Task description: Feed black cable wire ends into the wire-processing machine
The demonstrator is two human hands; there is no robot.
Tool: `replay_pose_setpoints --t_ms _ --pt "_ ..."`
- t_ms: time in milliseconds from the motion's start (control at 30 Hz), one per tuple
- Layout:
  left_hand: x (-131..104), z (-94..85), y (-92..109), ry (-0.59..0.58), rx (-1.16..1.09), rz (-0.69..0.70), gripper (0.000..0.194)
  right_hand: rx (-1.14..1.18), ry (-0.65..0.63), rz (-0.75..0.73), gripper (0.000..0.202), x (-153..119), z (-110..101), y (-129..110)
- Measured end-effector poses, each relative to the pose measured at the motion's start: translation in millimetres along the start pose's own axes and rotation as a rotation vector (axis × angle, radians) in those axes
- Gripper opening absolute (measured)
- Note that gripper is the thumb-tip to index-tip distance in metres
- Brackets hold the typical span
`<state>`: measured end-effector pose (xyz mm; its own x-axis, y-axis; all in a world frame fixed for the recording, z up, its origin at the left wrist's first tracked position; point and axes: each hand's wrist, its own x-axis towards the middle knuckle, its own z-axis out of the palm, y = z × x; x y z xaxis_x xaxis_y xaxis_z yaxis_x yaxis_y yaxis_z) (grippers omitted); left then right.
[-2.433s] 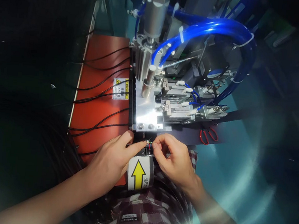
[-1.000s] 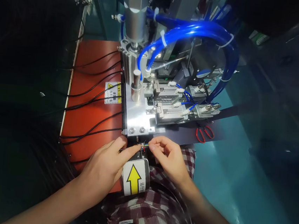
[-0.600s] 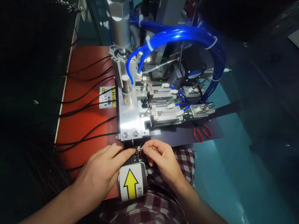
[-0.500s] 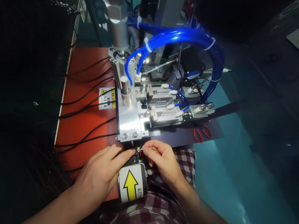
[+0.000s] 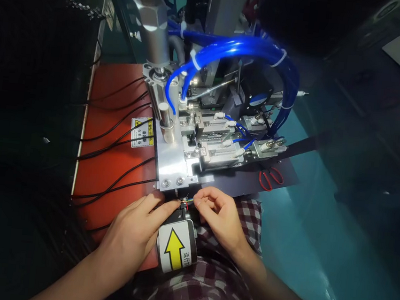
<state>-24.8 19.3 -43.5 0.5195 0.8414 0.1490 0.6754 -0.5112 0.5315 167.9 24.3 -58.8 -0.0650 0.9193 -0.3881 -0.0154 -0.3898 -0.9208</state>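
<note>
Thin coloured wires (image 5: 189, 200), with a red one among them, run between my two hands at the front of a metal machine. My right hand (image 5: 220, 218) pinches their right end between thumb and fingertips. At the left end, my left hand (image 5: 136, 228) is closed, its thumb tip by a small black block (image 5: 183, 206) under the machine's front edge. What the left fingers grip is hidden. Just below stands a rounded housing (image 5: 176, 247) with a yellow arrow label.
Behind my hands is the machine's metal plate (image 5: 172, 164), with pneumatic cylinders (image 5: 221, 154) and thick blue hoses (image 5: 245, 48) arching over. Black cables (image 5: 116, 135) cross the red mat (image 5: 110, 89) on the left. Red-handled scissors (image 5: 270, 179) lie at the right.
My right hand has shifted slightly right, away from my left thumb, and more of the wires shows between them. My left hand has stayed nearly in place.
</note>
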Motion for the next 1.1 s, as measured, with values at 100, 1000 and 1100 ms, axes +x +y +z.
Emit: replay_pose_setpoints --t_ms 100,1000,1100 --pt "-0.6 0.2 -0.1 0.001 -0.002 0.003 0.034 -0.112 0.071 -0.120 0.007 -3.3 1.1 1.9" --pt "-0.5 -0.6 0.0 -0.027 -0.001 -0.021 0.036 -0.407 0.196 -0.400 0.009 -13.3 3.8 13.6" --pt "-1.4 -0.8 0.0 -0.023 0.003 -0.018 0.034 -0.380 0.184 -0.355 0.011 -15.8 5.5 13.7"
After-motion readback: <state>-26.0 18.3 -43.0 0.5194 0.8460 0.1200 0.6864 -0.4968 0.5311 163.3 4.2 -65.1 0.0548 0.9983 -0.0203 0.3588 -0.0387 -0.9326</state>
